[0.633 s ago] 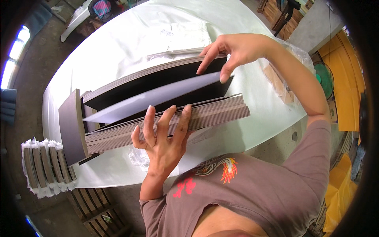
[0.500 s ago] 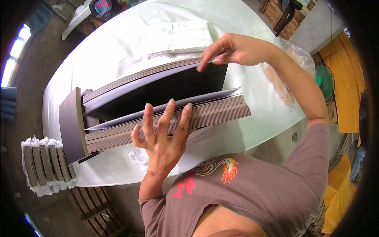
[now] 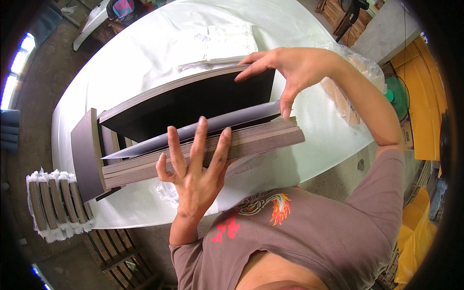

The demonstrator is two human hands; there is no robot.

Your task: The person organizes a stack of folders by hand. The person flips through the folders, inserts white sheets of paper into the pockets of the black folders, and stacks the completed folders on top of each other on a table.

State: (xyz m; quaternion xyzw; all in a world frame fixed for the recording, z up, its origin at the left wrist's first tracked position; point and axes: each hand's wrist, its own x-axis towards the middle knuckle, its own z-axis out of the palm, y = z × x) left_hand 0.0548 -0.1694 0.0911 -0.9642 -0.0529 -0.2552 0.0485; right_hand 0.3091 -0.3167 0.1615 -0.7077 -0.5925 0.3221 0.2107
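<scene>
Two rows of thin dark boards stand on edge on the white-covered table, with a gap between them. My left hand (image 3: 195, 186) lies with fingers spread over the top edges of the near row (image 3: 268, 139). A loose grey-black sheet (image 3: 193, 126) leans just behind its fingertips. My right hand (image 3: 307, 70) is open at the right end of the far row (image 3: 188, 99). Its fingers rest over that row's top corner, and its thumb points down at the sheet's right corner; whether it presses there I cannot tell. A dark upright board (image 3: 88, 155) stands across the left end.
At the table's left edge are several board bundles (image 3: 50, 205) with ragged white wrapping. Folded white packaging (image 3: 227, 43) lies behind the far row. A clear plastic bag (image 3: 340, 104) with tan contents is at the right. Beyond stand a green fan (image 3: 397, 99) and yellow sheeting (image 3: 420, 101).
A pale sheet against the far row has come forward to the near row, baring the far row's black face. My right hand has spread, its thumb dropping toward the near row.
</scene>
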